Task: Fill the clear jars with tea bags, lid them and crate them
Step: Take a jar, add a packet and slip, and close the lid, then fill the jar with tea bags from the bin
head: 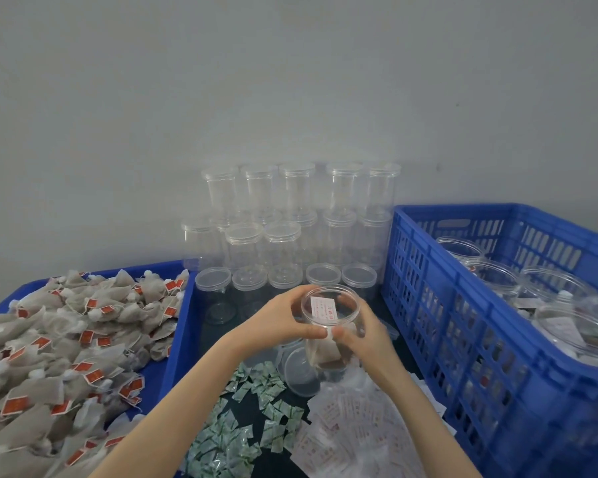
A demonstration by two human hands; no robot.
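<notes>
At frame centre, left hand (279, 319) and right hand (361, 334) grip an unlidded jar (330, 326); holding it upright and steady should help the lid seat squarely.

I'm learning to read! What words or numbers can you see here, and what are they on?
None can be read.
White slip inside the held jar: red print, too blurred.
Red tags on the tea bags: too small.
Green-white sachets: blurred.
Paper slips: blurred.

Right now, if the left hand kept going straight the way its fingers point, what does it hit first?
The left hand already grips the clear jar, fingers pointing right and slightly away. Past the jar, the right hand is probably next; depth is unclear.
</notes>
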